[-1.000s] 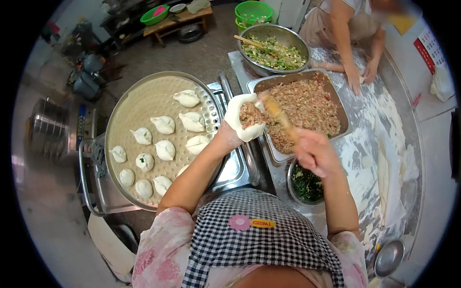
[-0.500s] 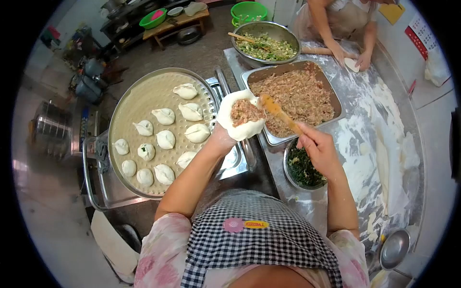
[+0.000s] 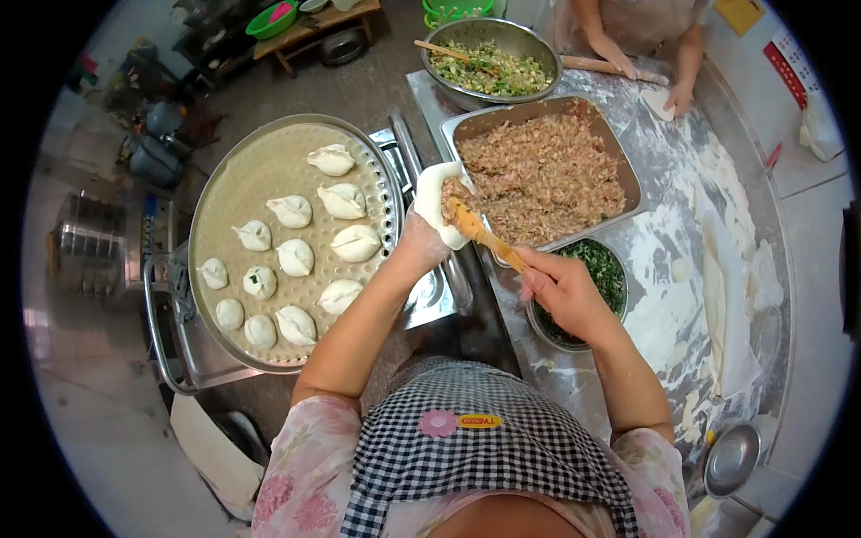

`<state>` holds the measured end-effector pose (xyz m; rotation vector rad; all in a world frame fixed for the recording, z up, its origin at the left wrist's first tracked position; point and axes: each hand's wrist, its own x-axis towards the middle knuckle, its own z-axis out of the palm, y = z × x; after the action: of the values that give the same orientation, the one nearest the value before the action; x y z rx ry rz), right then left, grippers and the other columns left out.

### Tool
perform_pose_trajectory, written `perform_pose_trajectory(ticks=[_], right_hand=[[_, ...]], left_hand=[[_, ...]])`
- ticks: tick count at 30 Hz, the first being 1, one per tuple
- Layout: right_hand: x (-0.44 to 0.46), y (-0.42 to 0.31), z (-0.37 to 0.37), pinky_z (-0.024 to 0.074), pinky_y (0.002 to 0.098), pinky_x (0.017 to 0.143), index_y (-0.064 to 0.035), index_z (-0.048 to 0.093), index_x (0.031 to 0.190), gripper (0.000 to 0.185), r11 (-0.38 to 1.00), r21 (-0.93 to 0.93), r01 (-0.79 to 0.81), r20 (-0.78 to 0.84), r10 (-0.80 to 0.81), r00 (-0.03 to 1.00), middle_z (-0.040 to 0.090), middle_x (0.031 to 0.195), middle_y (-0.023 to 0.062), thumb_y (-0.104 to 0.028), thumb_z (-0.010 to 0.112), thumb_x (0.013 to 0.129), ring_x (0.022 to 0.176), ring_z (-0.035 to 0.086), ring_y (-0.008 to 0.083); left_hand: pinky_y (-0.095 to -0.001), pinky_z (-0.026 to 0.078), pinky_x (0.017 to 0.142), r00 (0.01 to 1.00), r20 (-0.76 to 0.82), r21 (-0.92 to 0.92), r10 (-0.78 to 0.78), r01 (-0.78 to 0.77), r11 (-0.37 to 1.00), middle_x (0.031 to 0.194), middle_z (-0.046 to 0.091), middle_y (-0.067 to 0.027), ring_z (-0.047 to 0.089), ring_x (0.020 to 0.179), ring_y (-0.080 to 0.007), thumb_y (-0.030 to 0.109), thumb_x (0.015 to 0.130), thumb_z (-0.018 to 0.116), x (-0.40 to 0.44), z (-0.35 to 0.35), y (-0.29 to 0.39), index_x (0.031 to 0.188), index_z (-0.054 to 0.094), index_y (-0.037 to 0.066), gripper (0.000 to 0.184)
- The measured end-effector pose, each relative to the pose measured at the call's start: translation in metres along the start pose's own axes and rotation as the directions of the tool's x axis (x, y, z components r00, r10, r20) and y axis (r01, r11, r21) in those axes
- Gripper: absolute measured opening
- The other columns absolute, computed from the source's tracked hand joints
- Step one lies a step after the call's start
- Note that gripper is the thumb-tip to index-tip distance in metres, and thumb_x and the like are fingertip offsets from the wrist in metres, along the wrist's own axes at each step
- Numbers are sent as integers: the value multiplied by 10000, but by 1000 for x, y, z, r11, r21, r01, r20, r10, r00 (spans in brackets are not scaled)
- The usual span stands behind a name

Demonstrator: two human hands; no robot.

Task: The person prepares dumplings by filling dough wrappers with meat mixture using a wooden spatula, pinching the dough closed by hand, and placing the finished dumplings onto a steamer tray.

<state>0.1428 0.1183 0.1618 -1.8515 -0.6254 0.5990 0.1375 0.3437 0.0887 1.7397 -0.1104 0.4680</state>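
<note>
My left hand (image 3: 423, 244) cups a round dough wrapper (image 3: 432, 193) with meat filling (image 3: 456, 190) in it; the fingers are mostly hidden beneath the dough. Pressed onto the filling is the flat end of a wooden spatula (image 3: 484, 235), whose handle my right hand (image 3: 565, 291) grips. Just beyond the hands lies a metal tray of minced meat (image 3: 538, 170). A bowl of chopped greens (image 3: 592, 269) is partly covered by my right hand. To the left, several shaped buns (image 3: 356, 243) sit on a round perforated steamer tray (image 3: 233, 170).
A large bowl of chopped vegetables (image 3: 493, 67) stands at the back. Behind the floured counter (image 3: 664, 296), another person's hands (image 3: 682, 97) handle a dough round near a rolling pin (image 3: 601, 66). A small metal bowl (image 3: 733, 459) is at lower right.
The wrapper in my left hand has tilted and folded up more. My right hand has moved left and down, bringing the spatula deeper over the filling. The view has shifted slightly.
</note>
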Motion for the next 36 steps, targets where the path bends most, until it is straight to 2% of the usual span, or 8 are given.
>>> perform_pose_trajectory(ticks=[4, 6, 8, 10, 12, 17, 21, 36], right_hand=[[13, 23, -34, 487, 333, 656, 15, 524, 1190, 363, 766, 589, -258, 14, 309, 951, 605, 775, 124, -86, 575, 844, 719, 596, 306], [20, 32, -41, 469, 363, 761, 23, 513, 1196, 411, 992, 112, -60, -316, 93, 944, 596, 871, 138, -96, 610, 814, 836, 578, 318], [27, 40, -42, 426, 405, 882, 16, 497, 1215, 482, 473, -881, -1, -272, -505, 819, 575, 1017, 170, -106, 649, 774, 985, 541, 332], [23, 46, -23, 306, 440, 1032, -3, 411, 1274, 671, 677, -723, 138, -191, -388, 902, 415, 1303, 209, -137, 714, 690, 1207, 392, 379], [18, 9, 2, 318, 383, 1038, -8, 392, 1296, 864, 969, -123, 213, -217, -236, 947, 442, 1298, 178, -177, 834, 573, 1223, 418, 311], [-5, 12, 4, 425, 295, 914, -13, 439, 1269, 782, 895, 404, 190, -211, -111, 971, 535, 1151, 90, -148, 836, 609, 1041, 540, 202], [-20, -5, 10, 444, 274, 793, 16, 591, 1090, 408, 933, 226, 281, -298, -208, 932, 558, 1002, 78, -217, 708, 775, 920, 553, 176], [-78, -31, 44, 468, 327, 684, 11, 621, 907, 146, 775, -437, 456, -382, -619, 686, 550, 850, 133, -91, 629, 802, 769, 572, 279]], left_hand=[[-293, 496, 761, 991, 27, -181, -128, 131, 975, 985, 575, -101, 585, 856, -168, -33, 728, 681, 6, 9, 6, 1153, 440, 22, 491], [-287, 509, 730, 951, 160, -475, -265, 309, 824, 953, 594, -103, 597, 821, -172, -45, 728, 677, 9, 13, 27, 1095, 488, 18, 418], [-307, 529, 767, 852, 309, -697, -423, 505, 508, 1029, 618, -115, 625, 895, -200, 47, 801, 649, 7, 20, 40, 1154, 501, 25, 384], [-336, 516, 845, 825, 375, -756, -422, 536, 376, 1135, 594, -118, 605, 1011, -225, 86, 828, 624, -2, 28, 55, 1239, 464, 38, 444], [-342, 476, 915, 910, 389, -518, -143, 345, 783, 1194, 567, -103, 570, 1075, -209, 72, 760, 696, -8, 29, 67, 1271, 439, 33, 573], [-323, 500, 869, 928, 357, -165, -111, 179, 970, 1182, 569, -94, 575, 1052, -187, 77, 728, 738, -17, 28, 98, 1284, 431, 35, 636], [-274, 546, 676, 836, 420, -376, -354, 515, 770, 1164, 570, -99, 601, 974, -174, 198, 785, 727, -40, 22, 115, 1331, 395, 30, 661], [-299, 446, 896, 990, -20, -70, -139, 138, 988, 1134, 614, -153, 592, 1026, -205, 268, 945, 496, -121, 37, 151, 1211, 529, -26, 398]])
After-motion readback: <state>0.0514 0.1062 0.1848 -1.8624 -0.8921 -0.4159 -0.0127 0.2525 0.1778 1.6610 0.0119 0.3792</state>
